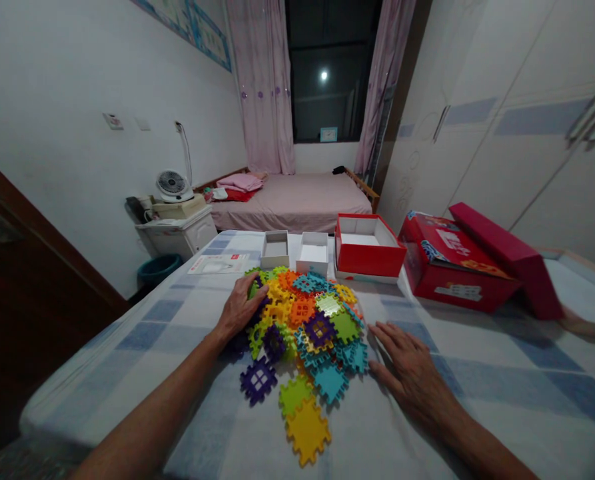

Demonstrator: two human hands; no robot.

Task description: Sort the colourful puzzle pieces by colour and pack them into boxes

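A heap of colourful interlocking plastic tiles [303, 311] with notched edges lies on the checked cloth in front of me. My left hand [242, 304] rests against the heap's left side, its fingers stretched over green and purple tiles without a grip that I can see. To the right of the heap, my right hand [402, 360] lies on the cloth with fingers spread, close to the blue tiles and holding nothing. A yellow tile [308, 432], a light green tile [295, 396] and a purple window tile [258, 380] lie at the near edge of the heap.
Behind the heap stand a small grey-lined box [275, 261], a white box [313, 267] and an open red box [370, 260]. A larger red carton [457, 293] with a red lid [507, 260] leaning on it is at right. A printed sheet [218, 264] lies at back left.
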